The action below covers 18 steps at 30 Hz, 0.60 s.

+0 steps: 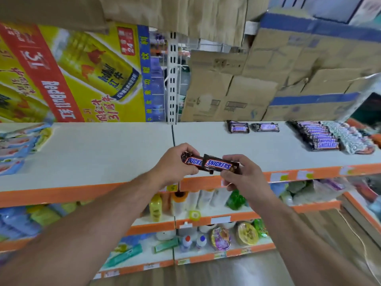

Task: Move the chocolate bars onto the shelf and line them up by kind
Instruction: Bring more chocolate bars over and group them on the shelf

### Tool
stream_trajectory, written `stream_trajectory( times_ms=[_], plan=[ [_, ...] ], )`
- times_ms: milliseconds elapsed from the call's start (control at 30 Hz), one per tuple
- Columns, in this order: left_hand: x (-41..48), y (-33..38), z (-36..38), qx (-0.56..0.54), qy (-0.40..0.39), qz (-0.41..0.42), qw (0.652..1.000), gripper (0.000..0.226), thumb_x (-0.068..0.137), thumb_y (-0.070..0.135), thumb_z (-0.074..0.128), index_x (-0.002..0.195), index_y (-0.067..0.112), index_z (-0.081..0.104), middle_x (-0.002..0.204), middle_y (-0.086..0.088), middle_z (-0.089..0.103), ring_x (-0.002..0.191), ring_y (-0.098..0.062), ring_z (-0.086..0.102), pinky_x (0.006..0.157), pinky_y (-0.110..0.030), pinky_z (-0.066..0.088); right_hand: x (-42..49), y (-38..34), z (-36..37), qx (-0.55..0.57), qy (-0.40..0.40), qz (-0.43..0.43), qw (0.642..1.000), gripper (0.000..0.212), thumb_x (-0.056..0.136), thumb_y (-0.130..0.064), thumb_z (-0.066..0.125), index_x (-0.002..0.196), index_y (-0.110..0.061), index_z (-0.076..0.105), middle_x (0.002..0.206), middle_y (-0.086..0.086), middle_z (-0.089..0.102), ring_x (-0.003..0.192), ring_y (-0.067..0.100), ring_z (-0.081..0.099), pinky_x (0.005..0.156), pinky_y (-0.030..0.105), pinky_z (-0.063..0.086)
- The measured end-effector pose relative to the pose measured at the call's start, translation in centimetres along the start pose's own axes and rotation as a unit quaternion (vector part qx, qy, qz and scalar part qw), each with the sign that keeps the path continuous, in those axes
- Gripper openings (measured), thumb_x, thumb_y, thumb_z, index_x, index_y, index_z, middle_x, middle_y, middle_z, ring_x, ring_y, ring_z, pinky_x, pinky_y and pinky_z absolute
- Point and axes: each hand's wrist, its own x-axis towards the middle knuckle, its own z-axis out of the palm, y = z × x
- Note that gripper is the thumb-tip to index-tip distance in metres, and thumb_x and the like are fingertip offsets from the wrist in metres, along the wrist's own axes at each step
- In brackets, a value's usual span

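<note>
My left hand [175, 164] grips one glossy brown Snickers bar [192, 161]; my right hand [245, 174] pinches a second bar [219, 165]; both run left to right, ends overlapping, over the smooth white shelf [103, 153] near its front edge.

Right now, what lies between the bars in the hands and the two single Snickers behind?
Nothing: only bare white shelf, seen in the head view.

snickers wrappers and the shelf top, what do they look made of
Snickers wrappers: thin glossy plastic film, it seems; light glints on them and the ends are sealed flat. Shelf top: smooth matte off-white, probably painted metal, though laminate would look alike.
</note>
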Motion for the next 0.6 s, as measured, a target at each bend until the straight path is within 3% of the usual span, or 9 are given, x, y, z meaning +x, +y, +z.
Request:
stream_trajectory(
  times_ms=[167,367,600],
  plan=[
    [2.6,1.9,4.3,-0.003,-0.018,-0.010,1.000,0.038,0.067,-0.001,0.080,0.095,0.022,0.066,0.080,0.005,0.067,0.064,-0.003,0.058,0.063,-0.019,0.046,1.8,0.9,-5.3,-0.048,0.012,0.006,0.999,0.035,0.084,0.003,0.070,0.112,-0.018,0.064,0.087,0.009,0.069,0.058,0.014,0.060,0.057,0.028,0.054],
    [7.7,2.9,6.8,-0.006,-0.043,-0.012,0.999,0.038,0.068,-0.001,0.079,0.093,0.024,0.065,0.082,0.004,0.067,0.068,-0.006,0.059,0.064,-0.022,0.047,5.4,2.0,-8.3,-0.062,0.039,0.020,0.997,0.034,0.084,0.001,0.071,0.112,-0.015,0.058,0.081,0.008,0.068,0.055,0.012,0.059,0.055,0.027,0.052],
    [14.5,3.0,8.2,-0.007,-0.087,0.009,0.996,0.038,0.068,-0.005,0.077,0.093,0.021,0.065,0.084,0.001,0.068,0.072,-0.010,0.061,0.065,-0.023,0.050,11.4,2.5,-10.5,-0.133,0.054,0.011,0.990,0.034,0.081,-0.001,0.073,0.102,-0.025,0.061,0.084,0.006,0.070,0.059,0.018,0.057,0.053,0.025,0.051]
  ],
)
